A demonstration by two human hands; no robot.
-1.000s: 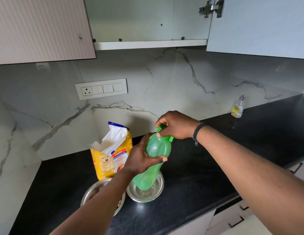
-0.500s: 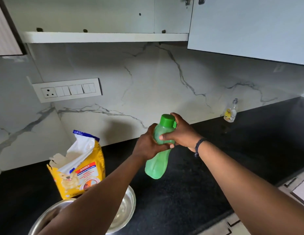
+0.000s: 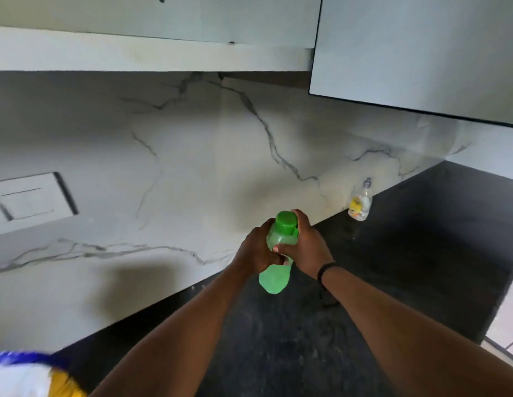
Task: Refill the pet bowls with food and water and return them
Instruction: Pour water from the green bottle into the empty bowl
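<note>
While both hands, left (image 3: 256,249) and right (image 3: 305,247), wrap its middle, translucent green bottle (image 3: 274,279) hangs capped above speckled black desk (image 3: 392,267).

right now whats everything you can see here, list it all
water bottle: 1, green, capped, held above the countertop
pet food bag: 1, yellow, white and blue, bottom left corner, blurred
small clear bottle: 1, yellow label, against the backsplash on the right
switch plate: 1, white, left wall
countertop: 1, black
wall cabinets: white, overhead
wristband: 1, black, right wrist
left hand: grips the bottle's body
right hand: holds the bottle near its cap
</note>
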